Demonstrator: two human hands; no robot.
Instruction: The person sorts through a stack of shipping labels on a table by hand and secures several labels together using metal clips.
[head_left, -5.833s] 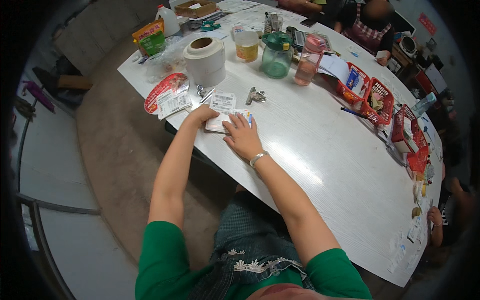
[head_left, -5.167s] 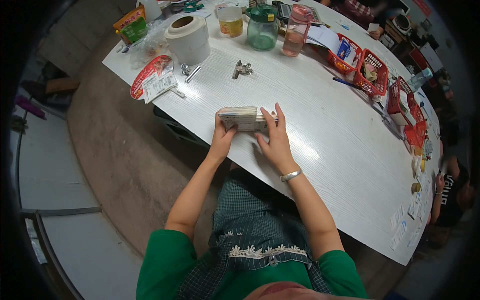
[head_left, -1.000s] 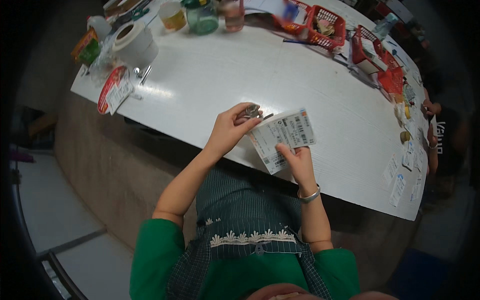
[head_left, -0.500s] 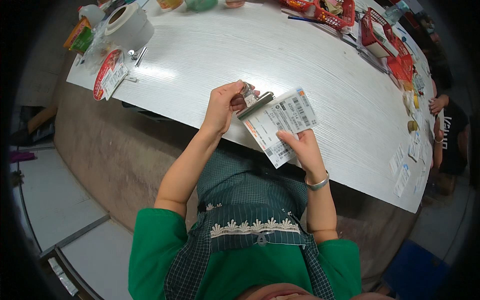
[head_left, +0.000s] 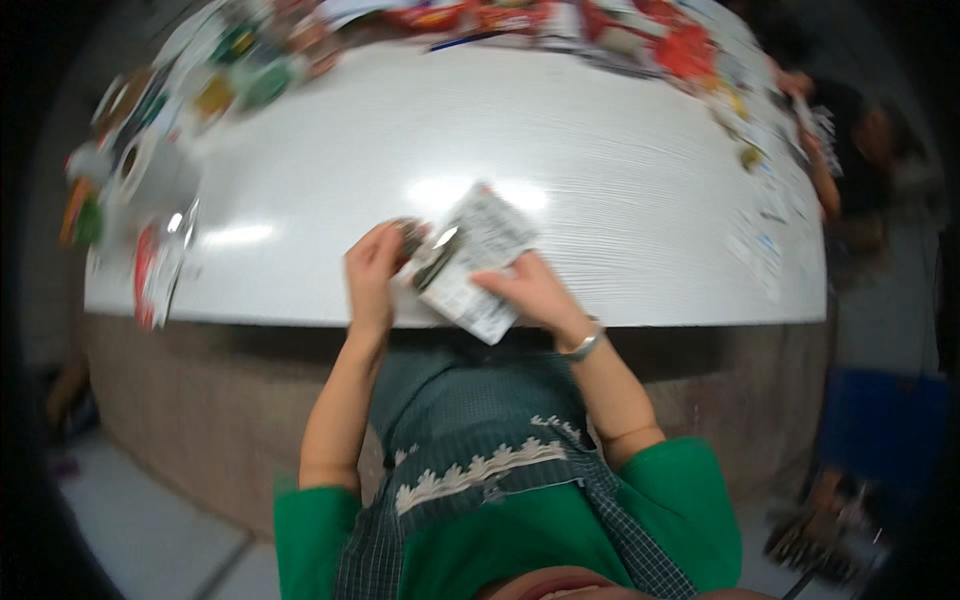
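Above the table's front edge, my left hand (head_left: 372, 272) is closed on the handle end of a metal bulldog clip (head_left: 437, 257). The clip's long jaw lies along the left edge of a small bundle of printed white label sheets (head_left: 497, 222). My right hand (head_left: 540, 295) grips those labels from the right, thumb on top and fingers underneath. A silver bangle circles that wrist. Motion blurs the picture, so I cannot tell whether the jaw is pressed tight on the sheets.
The white table (head_left: 640, 230) spreads before me. At its left stand a white paper roll (head_left: 155, 172), a red-and-white card (head_left: 150, 278) and jars. Red baskets (head_left: 610, 35) line the far side. Loose labels (head_left: 755, 255) lie at right, near another person (head_left: 850, 150).
The view has swung, and the table edge now runs nearly level. Both hands keep hold of the clip and labels, and now appear further left in the picture.
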